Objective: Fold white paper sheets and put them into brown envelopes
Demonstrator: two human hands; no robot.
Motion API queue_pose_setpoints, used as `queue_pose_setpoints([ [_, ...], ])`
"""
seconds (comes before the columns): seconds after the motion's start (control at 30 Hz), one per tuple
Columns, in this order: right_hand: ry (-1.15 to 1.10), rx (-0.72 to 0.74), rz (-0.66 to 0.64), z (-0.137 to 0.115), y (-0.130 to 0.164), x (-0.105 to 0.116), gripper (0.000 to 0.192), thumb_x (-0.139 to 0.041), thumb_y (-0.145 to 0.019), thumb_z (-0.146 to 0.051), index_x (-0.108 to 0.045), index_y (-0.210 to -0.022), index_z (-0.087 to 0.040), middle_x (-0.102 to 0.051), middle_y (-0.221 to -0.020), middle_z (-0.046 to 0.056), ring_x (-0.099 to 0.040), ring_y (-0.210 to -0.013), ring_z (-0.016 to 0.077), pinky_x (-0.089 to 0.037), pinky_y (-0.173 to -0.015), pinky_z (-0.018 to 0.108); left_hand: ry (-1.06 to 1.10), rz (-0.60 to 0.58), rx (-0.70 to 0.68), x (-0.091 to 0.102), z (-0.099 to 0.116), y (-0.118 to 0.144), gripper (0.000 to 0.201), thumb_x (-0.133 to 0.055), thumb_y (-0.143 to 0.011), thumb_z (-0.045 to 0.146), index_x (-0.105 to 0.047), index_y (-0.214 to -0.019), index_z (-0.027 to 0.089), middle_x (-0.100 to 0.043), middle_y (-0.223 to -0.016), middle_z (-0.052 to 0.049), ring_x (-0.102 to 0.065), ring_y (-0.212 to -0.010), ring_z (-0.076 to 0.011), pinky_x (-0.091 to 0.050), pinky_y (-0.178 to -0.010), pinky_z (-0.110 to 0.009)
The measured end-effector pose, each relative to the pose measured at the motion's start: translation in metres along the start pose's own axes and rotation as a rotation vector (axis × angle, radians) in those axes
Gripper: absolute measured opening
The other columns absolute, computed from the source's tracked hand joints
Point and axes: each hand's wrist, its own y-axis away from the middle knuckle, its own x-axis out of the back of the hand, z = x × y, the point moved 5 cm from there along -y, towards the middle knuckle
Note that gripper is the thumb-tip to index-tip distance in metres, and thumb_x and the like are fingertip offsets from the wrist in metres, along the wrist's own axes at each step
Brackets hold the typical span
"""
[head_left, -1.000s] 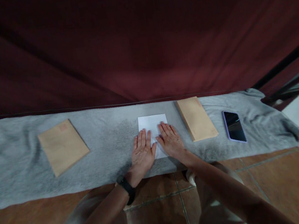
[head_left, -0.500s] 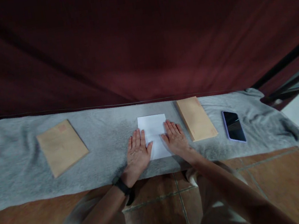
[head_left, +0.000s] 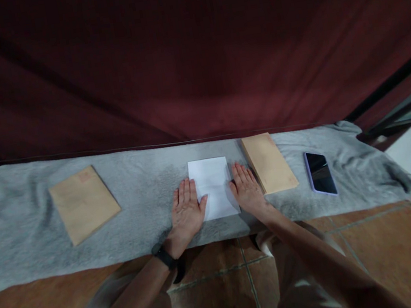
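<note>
A white sheet of paper (head_left: 214, 186) lies flat on the grey cloth in front of me. My left hand (head_left: 187, 209) rests palm down at its left edge, fingers stretched out, the thumb over the paper. On the other side my right hand (head_left: 248, 191) lies flat with fingers extended, beside the paper's right edge and its thumb tip close to that edge. Just right of this hand is a stack of brown envelopes (head_left: 269, 164). Neither hand grasps anything.
Further brown envelopes (head_left: 85, 204) lie at an angle on the left of the grey cloth (head_left: 144, 184). A phone (head_left: 321, 173) in a lilac case lies to the right. Behind hangs a dark red curtain (head_left: 192, 72); below is a tiled floor (head_left: 213, 298).
My right hand has slid a little to the right, off the paper's face toward the brown stack. The left hand has hardly moved, and the paper stays in place.
</note>
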Motion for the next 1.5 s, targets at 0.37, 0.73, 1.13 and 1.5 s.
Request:
queue_pose_setpoints([
  [0.37,-0.055,0.302,-0.100,-0.035,0.029,-0.006,0.061,-0.041,-0.109,-0.041,-0.035,-0.161,-0.010,-0.030,-0.169,0.014,-0.030,-0.157,0.0262,-0.025,-0.130,0.048,-0.023,0.014,-0.028,-0.001,0.000,0.001,0.070,-0.034,-0.105,0.046,-0.035,-0.160,0.002,-0.036,-0.165,-0.022,-0.029,-0.157,-0.0326,-0.022,-0.128,-0.052],
  [0.73,-0.024,0.248,-0.081,-0.016,0.026,-0.001,0.065,-0.043,-0.108,-0.044,-0.035,-0.161,-0.008,-0.034,-0.167,0.015,-0.035,-0.155,0.0274,-0.027,-0.128,0.047,0.231,-0.055,0.001,0.007,-0.012,-0.005,0.059,-0.043,-0.101,0.040,-0.050,-0.151,0.009,-0.046,-0.160,-0.020,-0.041,-0.151,-0.0337,-0.031,-0.125,-0.054],
  [1.13,-0.019,0.215,-0.106,-0.019,0.024,-0.004,0.062,-0.043,-0.107,-0.039,-0.038,-0.159,-0.007,-0.034,-0.167,0.016,-0.035,-0.155,0.0286,-0.026,-0.128,0.049,1.123,-0.059,0.576,0.006,-0.041,-0.020,0.059,-0.073,-0.078,0.032,-0.062,-0.134,0.018,-0.072,-0.110,-0.007,-0.068,-0.098,-0.0202,-0.054,-0.089,-0.034],
  [1.5,-0.131,0.393,-0.193,-0.028,0.027,0.019,0.078,-0.045,-0.104,-0.060,-0.025,-0.165,-0.015,-0.029,-0.170,0.014,-0.026,-0.159,0.0256,-0.020,-0.131,0.052,1.443,-0.173,0.752,0.010,-0.036,-0.028,0.066,-0.079,-0.065,0.016,-0.064,-0.129,0.018,-0.072,-0.083,0.001,-0.065,-0.065,-0.0129,-0.048,-0.060,-0.023],
])
